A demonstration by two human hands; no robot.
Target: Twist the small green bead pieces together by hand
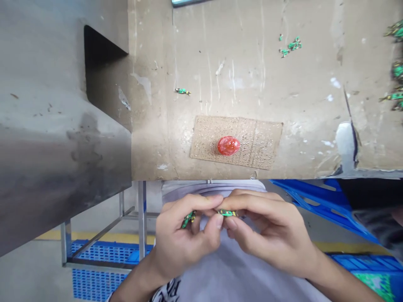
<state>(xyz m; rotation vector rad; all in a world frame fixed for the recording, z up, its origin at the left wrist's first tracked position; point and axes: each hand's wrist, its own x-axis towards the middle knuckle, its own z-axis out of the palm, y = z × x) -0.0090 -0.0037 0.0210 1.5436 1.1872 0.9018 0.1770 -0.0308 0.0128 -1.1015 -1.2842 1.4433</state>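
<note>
My left hand (185, 241) pinches a small green-and-yellow plastic piece (189, 219) between its fingers. My right hand (266, 230) holds a similar piece (227, 213) between thumb and fingertips, and the two hands nearly touch over my lap. Ahead on the worn tan tabletop (201, 54), a glossy red egg-shaped object (228, 145) rests on a textured tan mat (261, 144). Several loose green pieces (291, 46) lie farther off, and another (182, 91) lies left of the mat.
A grey steel panel (63, 126) with a dark notch fills the left side. More green pieces (396, 71) lie at the far right of the tabletop. Blue plastic crates (97, 268) and a metal table frame (142, 218) stand below the table edge.
</note>
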